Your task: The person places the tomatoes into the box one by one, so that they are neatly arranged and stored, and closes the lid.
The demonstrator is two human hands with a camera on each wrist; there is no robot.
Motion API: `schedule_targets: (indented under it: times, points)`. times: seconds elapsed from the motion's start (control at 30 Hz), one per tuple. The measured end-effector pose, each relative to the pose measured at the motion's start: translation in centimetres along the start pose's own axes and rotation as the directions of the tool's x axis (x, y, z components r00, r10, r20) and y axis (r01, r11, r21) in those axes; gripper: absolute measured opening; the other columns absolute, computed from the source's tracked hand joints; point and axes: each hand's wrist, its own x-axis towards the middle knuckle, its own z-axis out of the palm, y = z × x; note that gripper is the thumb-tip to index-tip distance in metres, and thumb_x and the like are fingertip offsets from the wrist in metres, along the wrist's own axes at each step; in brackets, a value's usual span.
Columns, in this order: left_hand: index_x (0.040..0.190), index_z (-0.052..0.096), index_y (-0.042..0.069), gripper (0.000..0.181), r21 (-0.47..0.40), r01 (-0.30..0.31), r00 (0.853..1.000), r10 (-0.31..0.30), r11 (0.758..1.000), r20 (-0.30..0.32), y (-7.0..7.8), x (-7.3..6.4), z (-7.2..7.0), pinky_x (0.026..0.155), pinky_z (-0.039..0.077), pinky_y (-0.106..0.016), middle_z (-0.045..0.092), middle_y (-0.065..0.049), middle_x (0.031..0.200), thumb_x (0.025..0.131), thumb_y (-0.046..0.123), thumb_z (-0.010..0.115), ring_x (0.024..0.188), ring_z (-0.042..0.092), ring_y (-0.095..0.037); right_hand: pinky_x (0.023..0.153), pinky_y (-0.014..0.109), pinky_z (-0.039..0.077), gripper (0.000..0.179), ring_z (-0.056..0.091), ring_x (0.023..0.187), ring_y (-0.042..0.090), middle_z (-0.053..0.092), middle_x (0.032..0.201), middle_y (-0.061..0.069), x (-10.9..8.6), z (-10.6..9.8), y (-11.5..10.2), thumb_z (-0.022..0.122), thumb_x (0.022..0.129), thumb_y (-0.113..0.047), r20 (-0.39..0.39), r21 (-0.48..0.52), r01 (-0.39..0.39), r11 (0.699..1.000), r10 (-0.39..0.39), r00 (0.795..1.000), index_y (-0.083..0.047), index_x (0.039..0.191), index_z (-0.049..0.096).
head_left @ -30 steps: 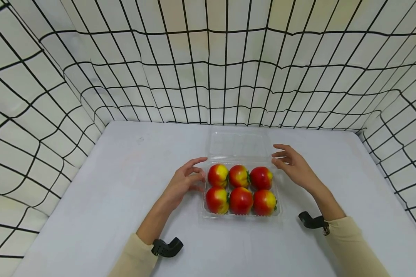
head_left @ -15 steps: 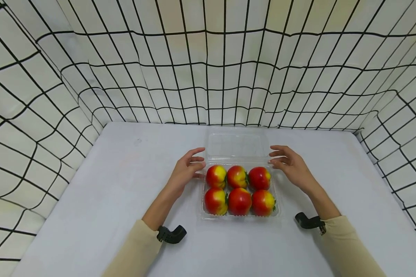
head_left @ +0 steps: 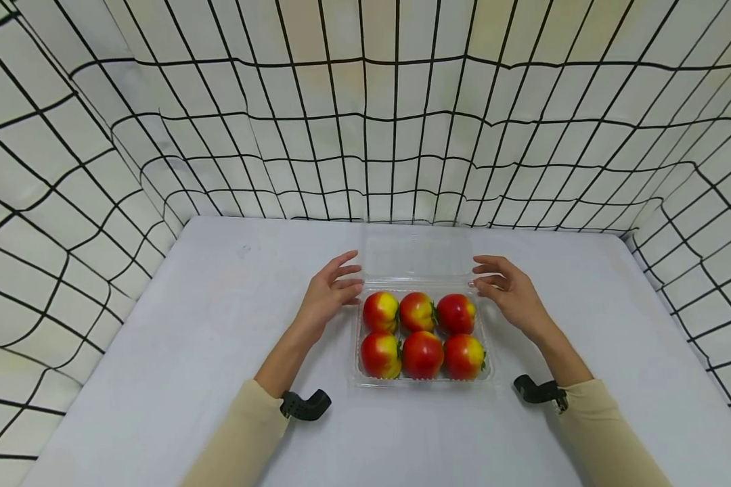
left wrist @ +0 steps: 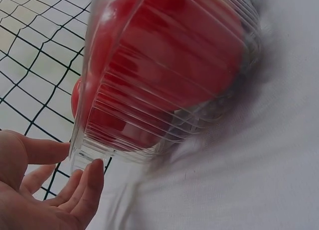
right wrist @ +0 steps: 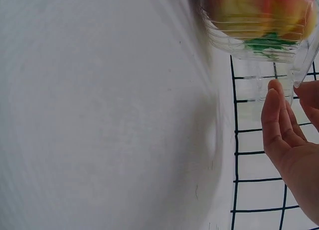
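Note:
A clear plastic clamshell box (head_left: 423, 383) lies on the white table with its lid (head_left: 417, 253) folded back, away from the person. Several red-and-yellow fruits (head_left: 423, 355) sit inside in two rows. My left hand (head_left: 329, 291) is at the left side near the hinge; in the left wrist view its thumb (left wrist: 52, 150) meets the clear edge, while relaxed fingers spread below. On the opposite side, my right hand (head_left: 512, 287) has its fingertips by the lid's hinge end. The right wrist view shows its thumb (right wrist: 308, 92) at the rim and fingers (right wrist: 273, 108) loosely bent nearby.
A black wire grid (head_left: 396, 122) backed with white sheeting encloses the table's back and sides. The white table surface (head_left: 231, 297) extends around the box. Black wrist mounts (head_left: 306, 406) stick out from both sleeves.
My left hand has moved up along the box's left side, from beside the fruits to the lid hinge. The right hand has shifted slightly left towards the lid. Box and fruits look unmoved.

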Motion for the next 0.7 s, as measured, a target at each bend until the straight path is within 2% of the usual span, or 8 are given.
schedule_targets:
  times: [0.17, 0.37, 0.43, 0.57, 0.7]
  points:
    - [0.157, 0.045, 0.028, 0.067, 0.002, -0.026, 1.0, 0.026, 1.0, -0.015, 0.02, 0.08, -0.13, 0.094, 0.063, -0.036, 0.055, -0.014, 0.152, 0.098, 0.004, 0.066, 0.127, 0.065, -0.035, 0.087, 0.008, 0.055, 0.051, 0.067, 0.117, 0.035, 0.06, 0.137, 0.025, 0.12, 0.2, -0.07, 0.061, 0.101, 0.002, -0.034, 0.012, 0.025, 1.0, -0.025, 0.999, -0.004, 0.15, 0.048]
    - [0.157, 0.043, 0.038, 0.077, 0.048, -0.047, 0.997, 0.05, 0.998, -0.053, 0.11, -0.06, -0.24, 0.096, 0.062, -0.035, 0.056, -0.011, 0.149, 0.096, -0.002, 0.067, 0.124, 0.067, -0.029, 0.091, 0.005, 0.052, 0.058, 0.065, 0.113, 0.013, 0.061, 0.134, 0.025, 0.34, 0.43, -0.2, 0.062, 0.098, 0.006, -0.073, 0.048, 0.077, 0.996, -0.073, 0.995, -0.004, 0.153, 0.045]
    - [0.156, 0.042, 0.041, 0.08, 0.067, -0.057, 0.996, 0.061, 0.996, -0.065, 0.16, -0.07, -0.28, 0.098, 0.061, -0.036, 0.056, -0.011, 0.148, 0.095, -0.002, 0.068, 0.123, 0.068, -0.027, 0.091, 0.006, 0.052, 0.062, 0.063, 0.113, 0.01, 0.059, 0.134, 0.027, 0.48, 0.47, -0.28, 0.063, 0.096, 0.008, -0.087, 0.078, 0.101, 0.992, -0.094, 0.992, -0.004, 0.153, 0.044]
    - [0.157, 0.041, 0.04, 0.081, 0.086, -0.099, 0.992, 0.105, 0.991, -0.072, 0.27, -0.06, -0.24, 0.101, 0.06, -0.038, 0.056, -0.013, 0.147, 0.094, -0.004, 0.068, 0.121, 0.069, -0.028, 0.09, 0.007, 0.054, 0.067, 0.061, 0.115, 0.007, 0.057, 0.137, 0.029, 0.7, 0.43, -0.51, 0.064, 0.094, 0.011, -0.106, 0.108, 0.136, 0.985, -0.124, 0.987, -0.005, 0.155, 0.042]
    - [0.158, 0.041, 0.037, 0.081, 0.091, -0.139, 0.987, 0.145, 0.986, -0.062, 0.17, 0.07, -0.22, 0.098, 0.061, -0.035, 0.055, -0.016, 0.148, 0.094, -0.004, 0.069, 0.121, 0.068, -0.03, 0.089, 0.008, 0.054, 0.068, 0.061, 0.117, 0.006, 0.057, 0.141, 0.025, 0.67, 0.3, -0.78, 0.066, 0.095, 0.008, -0.121, 0.122, 0.14, 0.983, -0.126, 0.985, -0.006, 0.157, 0.039]
